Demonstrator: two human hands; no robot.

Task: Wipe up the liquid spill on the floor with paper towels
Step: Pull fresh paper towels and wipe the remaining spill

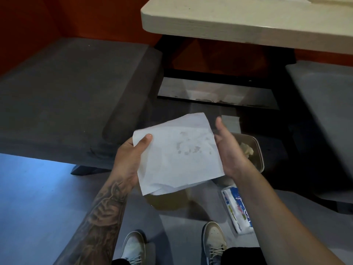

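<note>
Left hand (pixel 127 159) pinches the near-left edge of a paper towel (pixel 177 152), thumb on top and fingers hidden beneath, and the tattooed forearm runs back toward the camera. That sheet is held flat in the air above the floor (pixel 34 188), between the two hands and well clear of the ground; its middle shows a few faint grey blotches, and a second layer seems to peek out along its near edge, though whether it is one folded sheet or two cannot be told. Directly under that near edge lies the spill (pixel 168 202), a yellowish puddle on the grey floor just ahead of the person's shoes (pixel 214 240). Right hand (pixel 227 150) cups the sheet's right edge with fingers spread and loose, supporting more than clamping. To the right, partly hidden by that arm, a shallow container (pixel 257 150) holding a crumpled wad sits on the floor, and nearer the feet lies a packet of towels (pixel 236 209). The sheet looks very light, limp and easily torn once soaked, so it is probably best held by its dry edges or bunched into a pad under the palm before pressing onto the puddle.
</note>
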